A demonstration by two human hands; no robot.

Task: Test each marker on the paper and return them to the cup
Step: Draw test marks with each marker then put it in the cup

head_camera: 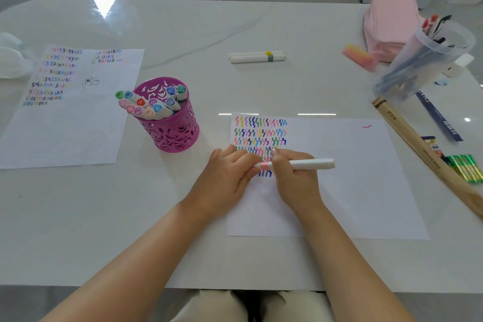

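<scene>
White with a pink band, the marker (300, 164) lies level just above the paper (352, 178), over the lowest rows of coloured squiggles, held between both hands. No lettering shows on its barrel. The caps of the markers (146, 107) standing in the cup (172, 128) carry printed numbers, too small to read surely. Print also runs along the wooden strip (418, 149) and the blue strip (439, 117) at the right edge, blurred past reading.

The left hand (230, 172) rests on the paper's left edge, knuckles up, its fingers curled and pinching the marker's left end beside the pink band. The right hand (292, 178) grips the barrel just right of the band, fingers wrapped round it and one fingertip raised on top; the free end points right. Both forearms reach in from the near edge of the table (183, 34).

The purple cut-out cup stands left of the paper, apart from it. Farther left lies a second sheet (65, 117) with more squiggles. Two more white markers (257, 56) lie side by side at the far middle. At the far right are a pink pouch (389, 23) and a clear tub (423, 60) of pens; green batteries (465, 167) lie nearer.
</scene>
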